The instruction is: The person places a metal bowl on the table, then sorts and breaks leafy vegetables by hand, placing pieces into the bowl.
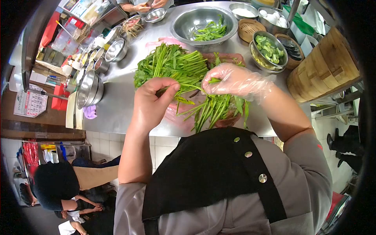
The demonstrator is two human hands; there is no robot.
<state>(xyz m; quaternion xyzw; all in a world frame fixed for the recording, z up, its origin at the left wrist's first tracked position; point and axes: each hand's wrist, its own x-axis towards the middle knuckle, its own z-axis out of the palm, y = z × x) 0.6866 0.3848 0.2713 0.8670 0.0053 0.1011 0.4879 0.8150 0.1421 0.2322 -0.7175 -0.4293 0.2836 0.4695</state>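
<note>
My left hand (153, 100), bare, pinches one end of a thin green vegetable stem (189, 86) between thumb and fingers. My right hand (231, 80), in a clear plastic glove, is closed on the stem's other end, and a bit of leaf pokes out of its grip. Just beyond both hands lies a large heap of leafy green stalks (172, 62), which look like water spinach. A smaller pile of cut stalks (215, 111) rests near the table's front edge, below my right hand. Pinkish plastic (176, 117) is spread under the greens.
Beyond the heap, a big steel bowl (178, 25) holds some greens. Broccoli (269, 49) fills a bowl at right, near eggs (274, 17) and tall bamboo steamers (325, 68). Steel bowls (89, 90) stand at left. Another person's hands (147, 6) work across the table.
</note>
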